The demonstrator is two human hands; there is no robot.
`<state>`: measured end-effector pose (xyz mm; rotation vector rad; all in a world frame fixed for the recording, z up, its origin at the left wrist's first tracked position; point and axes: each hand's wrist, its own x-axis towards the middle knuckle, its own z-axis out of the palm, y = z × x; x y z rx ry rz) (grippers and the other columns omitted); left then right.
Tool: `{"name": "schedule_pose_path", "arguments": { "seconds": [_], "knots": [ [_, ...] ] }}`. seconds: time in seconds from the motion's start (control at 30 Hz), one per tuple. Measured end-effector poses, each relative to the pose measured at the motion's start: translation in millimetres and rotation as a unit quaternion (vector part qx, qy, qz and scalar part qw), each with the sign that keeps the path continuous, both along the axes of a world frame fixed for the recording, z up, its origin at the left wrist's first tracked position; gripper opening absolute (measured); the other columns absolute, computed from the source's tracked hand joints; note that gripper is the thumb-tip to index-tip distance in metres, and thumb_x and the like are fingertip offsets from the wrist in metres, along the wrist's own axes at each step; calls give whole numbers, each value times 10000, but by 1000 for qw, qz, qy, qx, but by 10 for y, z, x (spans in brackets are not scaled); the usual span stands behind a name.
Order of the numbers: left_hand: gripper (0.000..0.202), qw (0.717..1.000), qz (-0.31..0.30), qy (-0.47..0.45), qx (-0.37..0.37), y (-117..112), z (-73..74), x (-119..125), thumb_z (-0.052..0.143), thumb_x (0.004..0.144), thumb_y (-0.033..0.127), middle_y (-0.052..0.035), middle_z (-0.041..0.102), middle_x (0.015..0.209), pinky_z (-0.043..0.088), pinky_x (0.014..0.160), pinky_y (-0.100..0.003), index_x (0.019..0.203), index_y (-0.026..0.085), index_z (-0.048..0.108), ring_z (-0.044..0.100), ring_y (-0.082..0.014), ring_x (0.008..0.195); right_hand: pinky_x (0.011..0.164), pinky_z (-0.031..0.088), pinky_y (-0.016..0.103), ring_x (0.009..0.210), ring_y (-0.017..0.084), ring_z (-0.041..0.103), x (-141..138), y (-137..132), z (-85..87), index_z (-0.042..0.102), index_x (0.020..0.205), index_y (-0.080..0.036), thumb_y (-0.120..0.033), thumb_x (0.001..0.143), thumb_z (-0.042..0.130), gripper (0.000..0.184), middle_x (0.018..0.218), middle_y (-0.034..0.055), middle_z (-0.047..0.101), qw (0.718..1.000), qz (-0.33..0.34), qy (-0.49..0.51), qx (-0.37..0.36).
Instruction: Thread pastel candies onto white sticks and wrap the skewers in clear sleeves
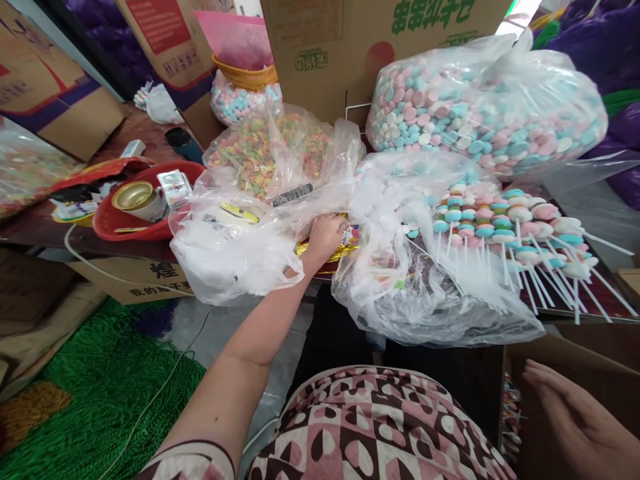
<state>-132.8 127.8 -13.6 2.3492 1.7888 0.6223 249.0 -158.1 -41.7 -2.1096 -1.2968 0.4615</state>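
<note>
My left hand reaches between two clear plastic bags at the table's front edge. Its fingers curl down over shiny gold strips and a bit of colourful printed wrapping; the fingertips and whatever they hold are hidden. My right hand is at the lower right, fingers stretched out, holding nothing, over an open cardboard box. To the right on the table lie several marshmallow skewers on white sticks, in pink, blue and white. Crumpled plastic covers part of the table beside them.
A big bag of pastel marshmallows stands behind the skewers. A bag of small colourful candies sits left of it. Farther left is a red basin holding a gold-coloured bowl. Green stringy material covers the floor, crossed by a thin cable.
</note>
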Motion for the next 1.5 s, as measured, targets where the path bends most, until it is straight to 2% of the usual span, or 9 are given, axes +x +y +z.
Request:
{"name": "schedule_pose_path", "arguments": {
  "seconds": [0.3, 0.4, 0.57, 0.7, 0.83, 1.03, 1.23, 1.37, 1.5],
  "knots": [
    [242, 981, 14, -154, 116, -172, 279, -11, 469, 982, 298, -69, 720, 974, 428, 930, -307, 954, 193, 685, 634, -189, 976, 1063, 475, 520, 1076, 339, 692, -697, 491, 436, 745, 905, -365, -402, 812, 642, 143, 1073, 76, 760, 984, 115, 122, 63],
    [279, 978, -55, -152, 130, -318, 452, 126, 434, 993, 316, -78, 711, 952, 431, 930, -322, 959, 189, 680, 632, -194, 961, 982, 524, 492, 962, 288, 717, -1045, 799, 699, 739, 1036, -295, -418, 867, 632, 235, 993, 73, 764, 966, 167, 179, 84],
    [288, 952, -234, -178, 87, -763, 684, 521, 462, 983, 372, -52, 695, 838, 413, 940, -335, 926, 197, 683, 618, -181, 879, 969, 509, 403, 1200, 237, 596, -1419, 1350, 938, 590, 1304, -284, -365, 828, 722, 501, 1336, 75, 627, 909, 236, 292, 180],
    [268, 927, -219, -293, -87, -1078, 725, 635, 547, 927, 417, -6, 663, 819, 433, 801, -282, 1040, 199, 654, 588, -148, 787, 696, 518, 320, 738, 174, 622, -1420, 1510, 921, 711, 870, -216, -409, 764, 760, 226, 811, 22, 700, 907, 180, 339, 174],
    [325, 873, -158, -384, -256, -1203, 696, 589, 633, 826, 495, 33, 554, 712, 379, 647, -242, 881, 175, 632, 480, -111, 664, 575, 431, 272, 595, 140, 520, -1337, 1407, 859, 676, 738, -214, -440, 749, 750, 237, 655, -7, 623, 919, 123, 336, 163],
    [473, 864, -140, -404, -267, -1244, 664, 633, 495, 876, 616, 43, 442, 591, 327, 576, -245, 691, 181, 526, 401, -96, 572, 480, 367, 267, 497, 129, 398, -1353, 1314, 772, 486, 526, -227, -624, 812, 638, 513, 512, -23, 435, 929, 87, 331, 140],
    [380, 907, -153, -336, -202, -1259, 611, 662, 481, 924, 474, 16, 543, 654, 383, 661, -255, 719, 174, 591, 491, -124, 669, 596, 468, 261, 632, 136, 561, -1317, 1309, 766, 699, 983, -224, -457, 717, 798, 368, 716, -21, 628, 877, 145, 446, 101],
    [264, 862, -198, -388, -259, -1261, 645, 648, 573, 892, 400, -28, 682, 976, 437, 826, -266, 1010, 187, 673, 586, -166, 927, 591, 491, 273, 597, 133, 559, -1317, 1279, 771, 710, 1010, -223, -422, 725, 786, 356, 647, -36, 604, 887, 141, 423, 120],
    [267, 809, -171, -454, -332, -1248, 624, 637, 670, 817, 436, 17, 571, 768, 386, 679, -238, 830, 176, 613, 494, -118, 728, 555, 516, 287, 556, 138, 542, -1356, 1248, 742, 718, 1028, -237, -457, 775, 740, 337, 621, -35, 588, 902, 147, 389, 119]
  ]
}}
